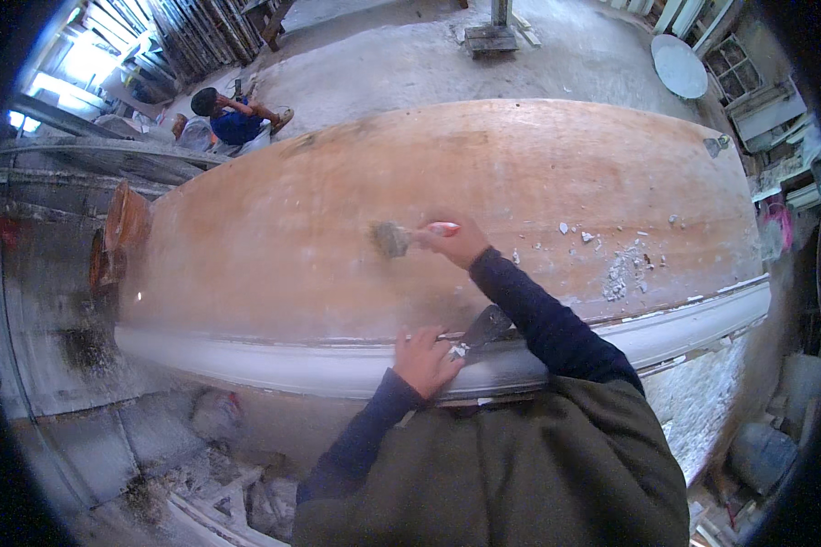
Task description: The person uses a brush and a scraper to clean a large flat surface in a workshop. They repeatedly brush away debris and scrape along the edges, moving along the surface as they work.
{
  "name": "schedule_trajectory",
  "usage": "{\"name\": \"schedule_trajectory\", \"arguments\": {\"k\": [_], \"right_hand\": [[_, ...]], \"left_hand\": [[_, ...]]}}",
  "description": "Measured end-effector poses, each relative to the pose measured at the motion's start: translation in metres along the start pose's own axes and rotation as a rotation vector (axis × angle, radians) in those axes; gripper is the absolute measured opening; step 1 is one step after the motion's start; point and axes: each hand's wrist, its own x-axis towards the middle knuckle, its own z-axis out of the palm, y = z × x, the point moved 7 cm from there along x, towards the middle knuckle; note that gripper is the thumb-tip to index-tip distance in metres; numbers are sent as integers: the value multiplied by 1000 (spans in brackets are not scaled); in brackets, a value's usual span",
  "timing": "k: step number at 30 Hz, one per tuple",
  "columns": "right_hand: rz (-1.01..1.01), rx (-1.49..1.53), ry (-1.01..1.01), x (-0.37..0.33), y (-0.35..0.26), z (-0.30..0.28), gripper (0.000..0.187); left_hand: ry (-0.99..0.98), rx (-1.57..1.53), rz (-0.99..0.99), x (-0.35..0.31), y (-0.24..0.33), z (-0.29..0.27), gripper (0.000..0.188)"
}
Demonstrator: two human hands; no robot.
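My right hand [454, 239] is closed around the red-and-white handle of a paintbrush [389, 239]. The brush's pale bristles point left, at the surface of a large light-brown wooden panel [292, 219]. On the long white moulding [246, 357] along the panel's near edge rests my left hand [424, 360], fingers spread and pointing away from me. Just right of it lies a dark, flat-bladed tool [490, 324], like a scraper, with white flecks by my thumb. My right sleeve hides part of the moulding.
White flakes and crumbs [625, 273] lie on the panel's right part. A person in blue [235, 123] is low beside the far left end. A round pale disc [679, 67] stands at the far right. Wood scraps [219, 510] lie on the floor at lower left.
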Motion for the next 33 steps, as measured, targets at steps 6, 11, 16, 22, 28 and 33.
{"name": "schedule_trajectory", "arguments": {"k": [6, 11, 16, 22, 28, 33], "right_hand": [[261, 274, 137, -29, 36, -81, 11], [228, -92, 519, -135, -18, -228, 7], [101, -189, 514, -168, -20, -238, 7], [269, -51, 156, -174, -21, -186, 9], [223, -435, 356, -232, -36, -364, 11], [34, -235, 391, -237, -29, -391, 13]], "left_hand": [[-75, 35, -74, 0, -5, 8, 36], [-78, -8, -41, 2, -11, 32, 34], [-91, -47, 98, 21, 23, 7, 38], [-130, -173, 240, 64, 87, 59, 42], [-126, -197, 210, 102, 163, 89, 45], [11, -253, 183, 133, 226, 101, 43]]}}
